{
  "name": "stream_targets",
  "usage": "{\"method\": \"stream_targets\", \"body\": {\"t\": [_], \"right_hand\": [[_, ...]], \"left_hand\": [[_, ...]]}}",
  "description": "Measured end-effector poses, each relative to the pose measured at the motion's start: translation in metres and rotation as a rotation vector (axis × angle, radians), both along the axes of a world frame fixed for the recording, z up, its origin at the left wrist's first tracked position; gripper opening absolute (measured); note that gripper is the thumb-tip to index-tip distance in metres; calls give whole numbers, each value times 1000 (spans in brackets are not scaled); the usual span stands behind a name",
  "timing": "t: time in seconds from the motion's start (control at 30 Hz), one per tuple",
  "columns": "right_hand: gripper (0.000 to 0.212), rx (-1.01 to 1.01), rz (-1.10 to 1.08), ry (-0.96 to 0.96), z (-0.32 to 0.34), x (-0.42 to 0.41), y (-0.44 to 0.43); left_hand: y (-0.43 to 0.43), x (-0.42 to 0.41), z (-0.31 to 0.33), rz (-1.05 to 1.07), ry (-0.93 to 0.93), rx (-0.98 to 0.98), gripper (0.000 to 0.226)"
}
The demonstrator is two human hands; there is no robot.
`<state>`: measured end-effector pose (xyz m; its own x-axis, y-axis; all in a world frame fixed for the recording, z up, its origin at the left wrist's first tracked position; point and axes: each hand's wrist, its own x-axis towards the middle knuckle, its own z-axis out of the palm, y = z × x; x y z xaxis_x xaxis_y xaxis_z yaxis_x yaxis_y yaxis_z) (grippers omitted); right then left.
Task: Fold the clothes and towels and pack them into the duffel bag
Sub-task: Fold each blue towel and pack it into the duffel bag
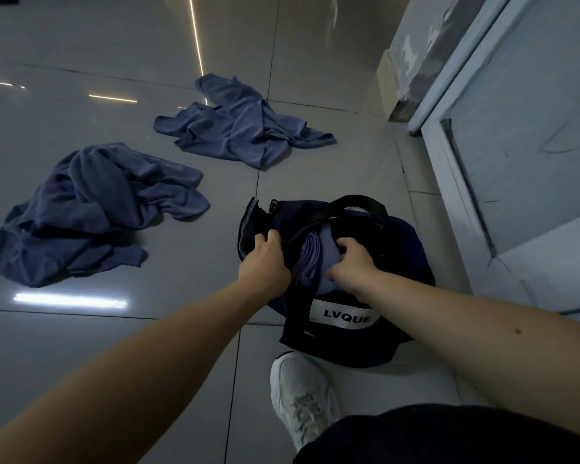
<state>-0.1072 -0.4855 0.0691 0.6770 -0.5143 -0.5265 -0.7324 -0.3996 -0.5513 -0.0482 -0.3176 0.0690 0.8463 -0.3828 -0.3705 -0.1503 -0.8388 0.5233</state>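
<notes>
1. Left hand (pixel 265 259) grips the duffel bag (pixel 345 343) at its rim.
2. Right hand (pixel 349 266) curls round a folded cloth (pixel 315 259) inside the bag.
3. Near crumpled cloth (pixel 91 212) and far crumpled cloth (pixel 238 128) lie on the floor (pixel 315 61).

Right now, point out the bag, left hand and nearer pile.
bag (pixel 344 318): head view, white label on its side.
left hand (pixel 265 259): head view, back of the hand.
nearer pile (pixel 91 212): head view, middle of the crumpled cloth.

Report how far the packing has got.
Done: one folded blue cloth sits in the duffel bag. In hand: left hand holds the bag's opening, right hand grips that cloth. Remaining: near crumpled cloth and far crumpled cloth lie unfolded on the floor.
</notes>
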Motion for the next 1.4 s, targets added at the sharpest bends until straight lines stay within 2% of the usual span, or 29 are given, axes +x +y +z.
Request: {"method": "stream_targets", "body": {"t": [0.1,0.17,0.23,0.33,0.4,0.5,0.6,0.7,0.83,1.0,1.17,1.27,1.4], "right_hand": [[66,-130,14,-13,-5,-5,-1],[57,-127,44,57,-11,-10,-1],[60,-195,95,124,-10,-12,1],[78,-492,295,129,-4,-13,6],[75,-659,506,30,-3,-13,8],[78,-577,735,-6,-5,-8,7],[89,-488,908,60,-10,-1,10],[85,-500,991,154,-19,9,10],[84,-521,1002,305,-29,21,13],[90,-530,1072,413,-52,35,15],[88,-537,1057,533,-57,48,23],[89,-519,1072,515,-56,48,24],[81,-491,1110,360,-36,41,15]], "left_hand": [[0,-5,3,52,-20,-99,41],[1,-8,3,79,-27,-139,40],[1,-9,3,90,-33,-150,40],[2,-7,4,85,-45,-130,42],[2,-7,4,77,-50,-120,43],[3,-7,5,73,-45,-126,41],[4,-7,6,69,-44,-139,40],[5,-7,5,67,-50,-160,40],[8,-6,1,21,-84,-144,42],[11,-8,-6,-78,-189,-154,26],[9,-6,-13,-52,-133,-117,36],[11,-5,-14,-66,-131,-98,36],[12,-6,-15,-85,-124,-112,36]]}}
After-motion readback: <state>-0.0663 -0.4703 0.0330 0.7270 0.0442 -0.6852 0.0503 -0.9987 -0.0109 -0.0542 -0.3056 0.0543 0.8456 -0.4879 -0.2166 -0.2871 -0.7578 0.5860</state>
